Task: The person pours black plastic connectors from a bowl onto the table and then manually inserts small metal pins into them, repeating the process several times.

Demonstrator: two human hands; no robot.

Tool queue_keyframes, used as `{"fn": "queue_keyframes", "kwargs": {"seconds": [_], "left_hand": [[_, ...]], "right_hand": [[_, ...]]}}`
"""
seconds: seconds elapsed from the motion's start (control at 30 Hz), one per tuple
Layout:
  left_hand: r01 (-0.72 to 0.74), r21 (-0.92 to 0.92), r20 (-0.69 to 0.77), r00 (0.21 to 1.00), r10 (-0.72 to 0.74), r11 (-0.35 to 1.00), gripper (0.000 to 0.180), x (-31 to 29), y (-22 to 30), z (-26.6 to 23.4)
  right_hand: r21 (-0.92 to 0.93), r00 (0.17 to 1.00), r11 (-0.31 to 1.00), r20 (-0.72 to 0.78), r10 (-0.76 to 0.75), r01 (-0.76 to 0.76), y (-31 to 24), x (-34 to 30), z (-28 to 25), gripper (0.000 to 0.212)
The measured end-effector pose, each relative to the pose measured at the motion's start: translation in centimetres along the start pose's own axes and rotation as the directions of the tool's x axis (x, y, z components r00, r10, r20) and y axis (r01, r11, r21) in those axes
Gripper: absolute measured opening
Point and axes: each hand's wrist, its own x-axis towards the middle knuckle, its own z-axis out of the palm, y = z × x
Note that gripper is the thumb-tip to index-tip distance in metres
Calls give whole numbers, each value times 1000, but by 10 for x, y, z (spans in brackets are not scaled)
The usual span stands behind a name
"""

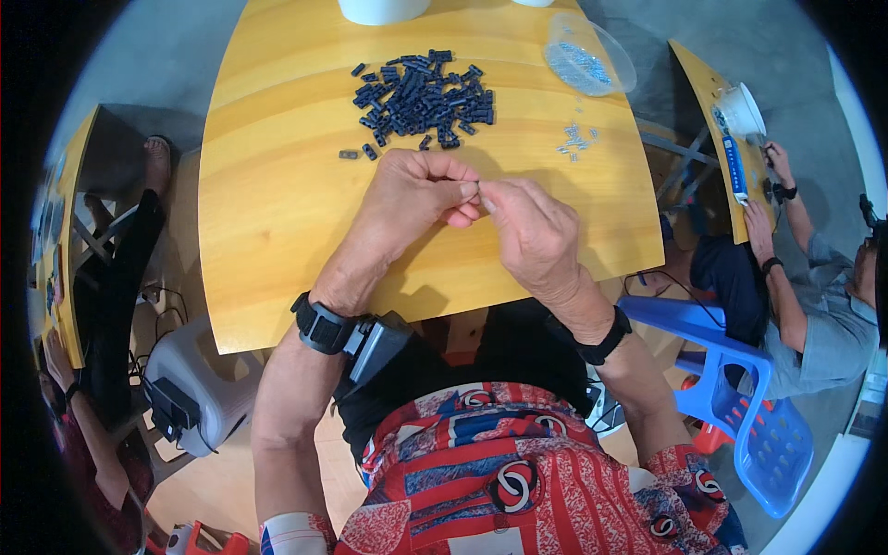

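Observation:
My left hand (pixel 416 196) and my right hand (pixel 536 231) meet above the near half of the wooden table (pixel 277 240). Both are closed in a pinch, fingertips touching or almost so. Whatever sits between the fingertips is too small and hidden to make out. Just beyond my hands lies a heap of small black plastic pieces (pixel 421 100), with several loose ones at its near edge. To the right, small silvery pieces (pixel 577 139) are scattered on the wood. A clear plastic tub (pixel 618 65) behind them holds more small bluish-silver bits.
A white container (pixel 384 7) stands at the table's far edge. On the right are a blue plastic chair (pixel 740 370) and a co-worker's hands at another table (pixel 703 92). A grey stool (pixel 199 393) stands at left, near another person's arm (pixel 92 444).

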Motion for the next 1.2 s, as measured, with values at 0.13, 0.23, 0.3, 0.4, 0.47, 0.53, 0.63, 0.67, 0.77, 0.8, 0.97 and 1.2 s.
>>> {"fn": "queue_keyframes", "kwargs": {"seconds": [0.13, 0.23, 0.3, 0.4, 0.47, 0.53, 0.63, 0.67, 0.77, 0.8, 0.97, 1.2], "left_hand": [[18, 45, -23, 1000, -17, 999, 8, -3, 3, 1], [15, 13, 15, 1000, -15, 1000, 8, -2, 1, 0], [35, 91, 89, 995, -43, 995, 8, -4, 7, -1], [120, 123, 278, 949, -150, 985, 10, -11, 13, -4], [147, 213, 372, 902, -219, 966, 11, -10, 11, -2], [141, 303, 473, 837, -277, 943, 13, -11, 9, -2], [171, 329, 520, 788, -329, 929, 13, -13, 13, -3], [171, 328, 518, 790, -329, 929, 13, -12, 12, -3], [137, 357, 590, 733, -337, 924, 13, -11, 10, -5], [130, 370, 598, 725, -343, 920, 12, -12, 10, -6], [127, 364, 612, 714, -340, 923, 11, -13, 10, -6], [64, 384, 637, 703, -315, 921, 11, -13, 10, -5]], "right_hand": [[29, 999, 999, 22, 24, -24, -2, -3, 2, 11], [207, 987, 965, -9, 163, -158, 5, -11, 4, 8], [366, 932, 858, 109, 346, -361, 2, -9, -4, 7], [528, 789, 599, 278, 548, -602, 6, 1, -16, 7], [545, 743, 530, 307, 595, -650, 15, 12, -23, 10], [548, 766, 551, 321, 556, -630, 18, 22, -21, 11], [468, 786, 631, 370, 496, -619, 11, 40, -17, 11], [381, 779, 687, 405, 478, -619, 9, 45, -13, 12], [174, 958, 977, 277, 74, -126, 17, 58, 9, 11], [176, 957, 977, 281, 69, -122, 18, 61, 14, 11], [-2, 929, 1000, 369, -18, 20, 24, 71, 32, 9], [46, 904, 998, 423, -61, 46, 21, 73, 42, 8]]}}
